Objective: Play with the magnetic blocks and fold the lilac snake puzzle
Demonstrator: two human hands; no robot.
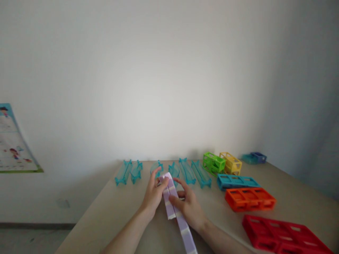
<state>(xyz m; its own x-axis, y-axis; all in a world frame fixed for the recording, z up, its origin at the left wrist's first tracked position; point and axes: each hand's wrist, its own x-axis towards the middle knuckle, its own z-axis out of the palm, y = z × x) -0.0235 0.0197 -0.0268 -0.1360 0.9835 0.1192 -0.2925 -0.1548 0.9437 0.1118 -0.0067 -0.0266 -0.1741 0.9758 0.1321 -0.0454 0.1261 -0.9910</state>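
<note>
At the left edge of the frame, a paper poster with a green lower border (18,151) on the white wall (169,88). Next, at the back of the beige table (87,229), a long translucent teal plastic piece (123,173) beside a shorter teal piece (136,172).

At lower centre, pinching the upper end of a lavender strip with white bands (169,203) with the left hand (151,197), thumb on top, forefinger lifted clear. Two lengths side by side, short left, long right, leaving through the bottom edge; cannot tell whether joined at the top. Gripping the long length's right side with the right hand (188,206), fingers curled, thumb across.

Likely weak point: that long tail; could sag or twist and open the seam if gripped too loosely. Pressing too hard might crease or skew the lengths.

Farther right, a green plastic lattice block (214,163), a yellow lattice block (231,163), then blue (237,181), orange (250,199) and red plastic frames (283,233) towards the lower right; perhaps knocked if swinging the tail wide.
</note>
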